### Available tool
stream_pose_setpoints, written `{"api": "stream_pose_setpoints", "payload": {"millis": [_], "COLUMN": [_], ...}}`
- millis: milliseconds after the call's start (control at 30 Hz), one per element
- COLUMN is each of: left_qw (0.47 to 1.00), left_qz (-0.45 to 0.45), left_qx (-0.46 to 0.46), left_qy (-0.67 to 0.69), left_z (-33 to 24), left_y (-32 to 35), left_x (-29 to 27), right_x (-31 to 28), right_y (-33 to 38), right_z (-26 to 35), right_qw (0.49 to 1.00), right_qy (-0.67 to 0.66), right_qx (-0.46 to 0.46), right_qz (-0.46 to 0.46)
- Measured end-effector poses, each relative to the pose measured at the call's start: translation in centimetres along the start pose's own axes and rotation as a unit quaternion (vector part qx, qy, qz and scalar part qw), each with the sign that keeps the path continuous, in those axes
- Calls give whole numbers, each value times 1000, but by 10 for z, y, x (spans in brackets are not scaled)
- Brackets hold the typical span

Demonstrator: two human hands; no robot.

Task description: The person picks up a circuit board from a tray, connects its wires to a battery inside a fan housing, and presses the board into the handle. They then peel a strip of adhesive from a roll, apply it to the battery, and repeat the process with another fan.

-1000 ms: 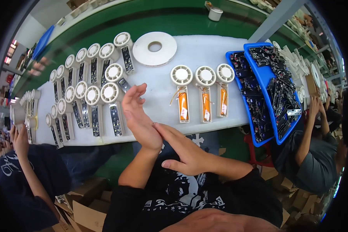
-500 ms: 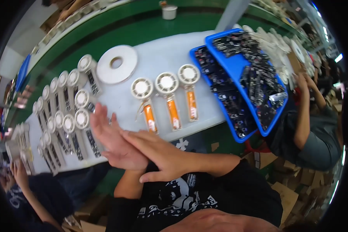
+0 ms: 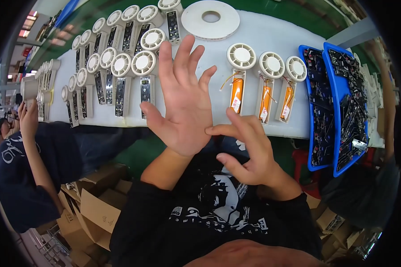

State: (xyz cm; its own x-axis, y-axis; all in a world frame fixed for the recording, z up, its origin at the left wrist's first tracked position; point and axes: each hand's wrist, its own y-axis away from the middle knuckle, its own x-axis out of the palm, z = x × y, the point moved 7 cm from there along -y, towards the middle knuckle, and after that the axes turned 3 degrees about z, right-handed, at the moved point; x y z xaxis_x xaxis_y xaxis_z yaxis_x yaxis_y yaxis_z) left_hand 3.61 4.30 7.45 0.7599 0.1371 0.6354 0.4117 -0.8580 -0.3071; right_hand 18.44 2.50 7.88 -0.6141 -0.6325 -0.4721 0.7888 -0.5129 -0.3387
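My left hand (image 3: 182, 118) is raised in front of me, palm toward me, with its fingers spread and nothing in it. The index fingertip of my right hand (image 3: 256, 153) touches the left palm's edge near the wrist; its other fingers are apart and hold nothing. Beyond my right hand lie three white handheld fans (image 3: 272, 64) with orange batteries (image 3: 237, 95) and thin wires in their uncovered handles. Several more fans (image 3: 121, 65), with dark circuit boards in their handles, stand in rows left of my left hand.
A white tape roll (image 3: 196, 24) lies on the white tabletop (image 3: 280, 31). Two blue trays (image 3: 336, 111) full of circuit boards overlap at the right. A co-worker's hand (image 3: 29, 120) is at far left, another person at far right. Cardboard boxes (image 3: 98, 213) stand below the table.
My hands were pressed together, right fingers across the left wrist; they have since separated except at one fingertip. The left palm has turned toward me. The view has shifted, with the fans appearing farther right.
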Motion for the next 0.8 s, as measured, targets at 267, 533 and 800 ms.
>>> {"api": "stream_pose_setpoints", "payload": {"millis": [267,533,800], "left_qw": [999,999,997], "left_qz": [10,8,68], "left_qx": [5,-2,-21], "left_qy": [38,-39,5], "left_z": [-9,0,9], "left_y": [2,14,18], "left_x": [1,-3,2], "right_x": [-1,22,9], "right_y": [-6,8,1], "right_z": [10,9,-7], "right_qw": [993,983,988], "right_qy": [33,136,-45], "right_qx": [-35,-33,8], "right_qz": [-107,-119,-150]}}
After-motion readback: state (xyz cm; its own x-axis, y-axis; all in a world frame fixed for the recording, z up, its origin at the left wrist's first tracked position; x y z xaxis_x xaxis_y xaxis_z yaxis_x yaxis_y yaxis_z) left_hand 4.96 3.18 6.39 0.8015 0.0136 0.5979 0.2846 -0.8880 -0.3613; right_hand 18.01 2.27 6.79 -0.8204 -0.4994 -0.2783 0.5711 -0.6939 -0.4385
